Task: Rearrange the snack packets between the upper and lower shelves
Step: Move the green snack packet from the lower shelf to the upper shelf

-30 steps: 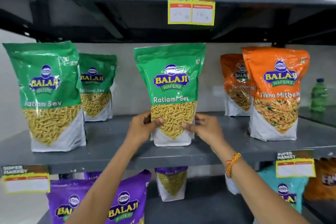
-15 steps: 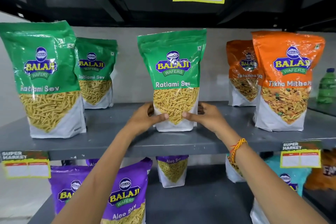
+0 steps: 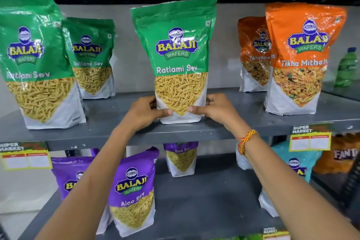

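A green Ratlami Sev packet stands upright in the middle of the upper grey shelf. My left hand grips its lower left corner and my right hand grips its lower right corner, thumbs pressed on the front. Two more green Ratlami Sev packets stand to the left. Two orange Tikha Mitha packets stand to the right. On the lower shelf sit purple Aloo Sev packets, partly behind my left forearm.
A green bottle stands at the far right of the upper level. A teal packet and an orange Fanta-labelled pack sit on the lower right. Yellow price tags hang on the shelf edge.
The view has tilted down and closer, so the shelf above has left the frame. Both hands stay on the middle green packet, which now stands nearer the shelf's front edge.
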The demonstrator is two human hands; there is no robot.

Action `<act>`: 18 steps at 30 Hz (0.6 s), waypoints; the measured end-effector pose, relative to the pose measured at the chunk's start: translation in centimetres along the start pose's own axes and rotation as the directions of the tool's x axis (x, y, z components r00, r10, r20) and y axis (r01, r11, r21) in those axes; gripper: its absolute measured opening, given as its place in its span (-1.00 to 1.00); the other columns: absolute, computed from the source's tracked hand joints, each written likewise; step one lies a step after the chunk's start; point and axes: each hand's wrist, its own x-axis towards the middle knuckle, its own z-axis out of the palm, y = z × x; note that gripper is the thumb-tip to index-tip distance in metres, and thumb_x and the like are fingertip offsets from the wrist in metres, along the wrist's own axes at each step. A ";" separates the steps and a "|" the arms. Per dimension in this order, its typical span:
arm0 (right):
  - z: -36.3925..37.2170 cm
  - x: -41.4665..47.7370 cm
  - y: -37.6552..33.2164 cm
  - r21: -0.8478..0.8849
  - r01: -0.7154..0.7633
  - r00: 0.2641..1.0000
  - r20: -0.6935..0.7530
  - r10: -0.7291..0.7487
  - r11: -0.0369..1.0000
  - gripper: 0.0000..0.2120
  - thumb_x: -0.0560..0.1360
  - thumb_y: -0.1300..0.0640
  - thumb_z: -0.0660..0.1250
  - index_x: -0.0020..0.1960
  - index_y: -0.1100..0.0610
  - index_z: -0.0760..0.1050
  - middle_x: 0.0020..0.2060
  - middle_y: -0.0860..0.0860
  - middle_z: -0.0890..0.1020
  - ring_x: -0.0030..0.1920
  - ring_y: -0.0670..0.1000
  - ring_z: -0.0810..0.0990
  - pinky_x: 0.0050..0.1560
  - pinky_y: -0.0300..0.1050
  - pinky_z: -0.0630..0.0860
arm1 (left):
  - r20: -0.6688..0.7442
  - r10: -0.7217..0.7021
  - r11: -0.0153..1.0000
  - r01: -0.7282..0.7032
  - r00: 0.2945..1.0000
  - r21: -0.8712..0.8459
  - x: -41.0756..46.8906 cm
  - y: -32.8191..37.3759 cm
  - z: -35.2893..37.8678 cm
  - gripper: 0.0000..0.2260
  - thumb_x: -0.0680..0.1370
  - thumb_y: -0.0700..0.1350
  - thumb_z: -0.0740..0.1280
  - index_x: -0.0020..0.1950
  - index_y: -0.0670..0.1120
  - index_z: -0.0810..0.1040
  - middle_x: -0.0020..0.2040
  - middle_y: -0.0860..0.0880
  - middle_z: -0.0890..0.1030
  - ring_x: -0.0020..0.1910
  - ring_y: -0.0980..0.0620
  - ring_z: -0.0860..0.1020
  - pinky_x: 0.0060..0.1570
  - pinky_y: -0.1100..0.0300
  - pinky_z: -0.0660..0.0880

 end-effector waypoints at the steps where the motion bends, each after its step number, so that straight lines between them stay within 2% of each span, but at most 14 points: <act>1: 0.1 0.0 0.0 0.000 0.001 1.000 -0.003 -0.001 1.000 -0.41 0.02 -0.15 0.56 -0.05 0.15 0.63 -0.06 0.10 0.72 -0.04 0.08 0.67 0.10 0.16 0.58 | -0.006 0.003 1.000 -0.003 1.000 0.003 0.0 0.0 0.0 -0.65 0.31 0.03 0.48 0.04 -0.03 0.59 0.03 -0.02 0.66 0.04 -0.01 0.59 0.16 0.04 0.48; 4: 0.1 -0.1 -0.2 0.007 0.003 1.000 -0.006 -0.003 1.000 -0.52 0.13 -0.04 0.58 -0.03 0.15 0.62 -0.02 0.12 0.71 -0.01 0.09 0.66 0.12 0.15 0.57 | -0.009 0.004 1.000 -0.004 1.000 -0.027 -0.1 0.0 0.3 -0.66 0.34 -0.01 0.47 0.08 -0.03 0.56 0.08 0.00 0.63 0.11 0.00 0.56 0.19 0.08 0.45; 12: 0.3 -0.4 -0.3 -0.032 0.006 1.000 -0.030 -0.007 0.999 -0.54 0.20 -0.01 0.56 0.01 0.20 0.61 0.01 0.16 0.69 0.00 0.13 0.65 0.11 0.14 0.57 | -0.013 -0.012 1.000 0.012 1.000 0.023 -0.1 0.0 0.4 -0.64 0.35 0.01 0.45 0.10 -0.03 0.53 0.15 -0.06 0.62 0.12 -0.05 0.55 0.22 0.00 0.44; 15: 0.4 -0.6 -0.4 -0.042 0.019 0.999 -0.034 -0.020 0.999 -0.53 0.23 0.00 0.54 0.05 0.21 0.59 0.05 0.17 0.68 0.04 0.13 0.64 0.14 0.13 0.56 | -0.020 -0.008 0.999 0.008 1.000 0.041 -0.4 0.5 0.6 -0.63 0.38 -0.01 0.43 0.14 -0.06 0.51 0.13 -0.05 0.61 0.11 -0.03 0.54 0.15 0.08 0.43; 18: 0.3 -0.5 -0.3 -0.043 0.001 1.000 -0.024 -0.002 0.999 -0.52 0.23 -0.02 0.54 0.06 0.20 0.59 0.06 0.17 0.67 0.05 0.14 0.63 0.16 0.15 0.54 | -0.024 -0.026 0.995 0.028 0.999 0.094 -0.5 0.8 0.7 -0.62 0.39 0.03 0.41 0.14 -0.09 0.50 0.12 -0.09 0.61 0.08 -0.10 0.55 0.09 0.05 0.45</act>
